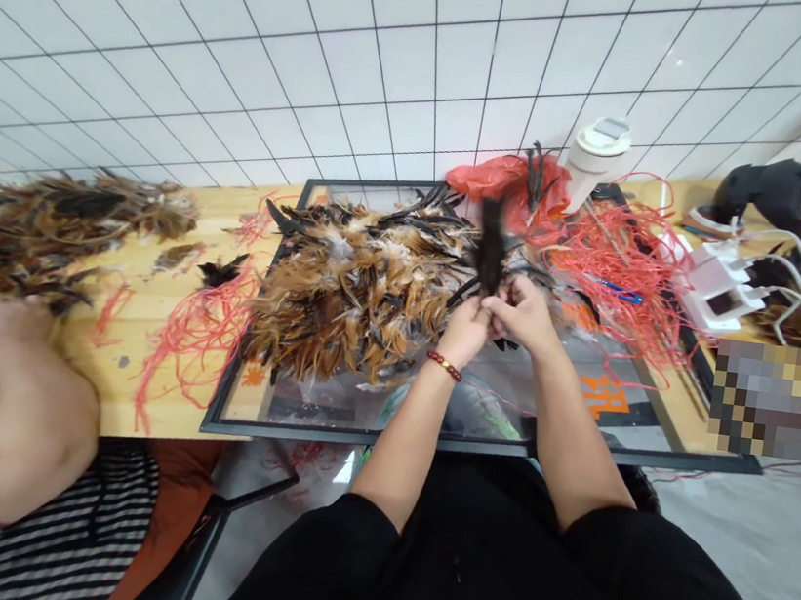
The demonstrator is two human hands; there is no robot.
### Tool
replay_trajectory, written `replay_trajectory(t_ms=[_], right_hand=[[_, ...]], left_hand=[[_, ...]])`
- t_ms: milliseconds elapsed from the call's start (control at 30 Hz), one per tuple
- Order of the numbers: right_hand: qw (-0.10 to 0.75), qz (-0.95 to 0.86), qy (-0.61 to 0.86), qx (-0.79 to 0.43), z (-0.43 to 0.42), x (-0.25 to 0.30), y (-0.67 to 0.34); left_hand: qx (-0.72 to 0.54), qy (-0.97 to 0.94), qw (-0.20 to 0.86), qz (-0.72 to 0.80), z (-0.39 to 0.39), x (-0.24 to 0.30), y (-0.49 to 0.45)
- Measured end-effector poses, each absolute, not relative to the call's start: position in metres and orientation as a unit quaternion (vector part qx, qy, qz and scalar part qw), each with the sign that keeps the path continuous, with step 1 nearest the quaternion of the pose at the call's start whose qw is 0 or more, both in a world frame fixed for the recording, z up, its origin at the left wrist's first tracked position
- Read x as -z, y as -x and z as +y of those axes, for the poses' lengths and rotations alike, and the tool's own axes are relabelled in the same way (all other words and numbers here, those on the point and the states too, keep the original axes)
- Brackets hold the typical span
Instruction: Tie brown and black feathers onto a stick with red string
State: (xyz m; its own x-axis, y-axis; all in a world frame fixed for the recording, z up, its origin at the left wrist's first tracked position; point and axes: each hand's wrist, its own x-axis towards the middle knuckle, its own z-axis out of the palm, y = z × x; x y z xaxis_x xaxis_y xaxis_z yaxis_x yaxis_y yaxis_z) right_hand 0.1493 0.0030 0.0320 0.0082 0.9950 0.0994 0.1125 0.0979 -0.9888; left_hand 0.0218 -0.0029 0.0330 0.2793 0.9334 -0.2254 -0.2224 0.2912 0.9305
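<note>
Both my hands meet over a glass panel in a dark frame (383,434). My left hand (468,331), with a red bead bracelet at the wrist, has its fingers closed at the base of a dark feather bunch (491,243). Pressed against it, my right hand (526,314) pinches at the same base. The bunch points up and away from me, blurred by motion. Just left of my hands spreads a large heap of brown and black feathers (364,295). What lies between the fingertips is hidden.
A tangle of red plastic strands (632,272) lies to the right, near a white tumbler (596,159), a red bag (491,176) and white chargers (723,284). More strands (202,323) lie left. A co-worker's arm (40,400) rests by another feather pile (88,210).
</note>
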Motion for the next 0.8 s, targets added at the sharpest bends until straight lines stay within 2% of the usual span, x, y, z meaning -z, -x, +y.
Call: replay_trajectory(t_ms=[67,167,267,467,600,700,800], right_hand=[[0.509,-0.586,0.47,-0.42,0.004,-0.032,-0.149],[0.463,-0.649,0.446,-0.408,0.006,-0.031,-0.149],[0.447,-0.662,0.439,-0.412,0.006,-0.029,-0.149],[0.513,-0.622,0.463,-0.367,0.011,-0.021,-0.152],[0.533,-0.61,0.485,-0.33,0.013,-0.019,-0.15],[0.537,-0.596,0.517,-0.298,0.013,-0.021,-0.153],[0.478,-0.608,0.569,-0.281,0.01,-0.022,-0.159]], left_hand=[[-0.488,-0.279,0.728,0.393,-0.002,-0.043,-0.017],[-0.502,-0.167,0.785,0.323,0.001,-0.054,-0.007],[-0.485,-0.144,0.807,0.305,0.001,-0.054,-0.002],[-0.493,-0.148,0.823,0.241,-0.003,-0.049,-0.008],[-0.523,-0.168,0.792,0.267,-0.004,-0.052,-0.013],[-0.612,-0.186,0.705,0.306,0.0,-0.051,-0.013],[-0.692,-0.189,0.612,0.334,0.007,-0.046,-0.009]])
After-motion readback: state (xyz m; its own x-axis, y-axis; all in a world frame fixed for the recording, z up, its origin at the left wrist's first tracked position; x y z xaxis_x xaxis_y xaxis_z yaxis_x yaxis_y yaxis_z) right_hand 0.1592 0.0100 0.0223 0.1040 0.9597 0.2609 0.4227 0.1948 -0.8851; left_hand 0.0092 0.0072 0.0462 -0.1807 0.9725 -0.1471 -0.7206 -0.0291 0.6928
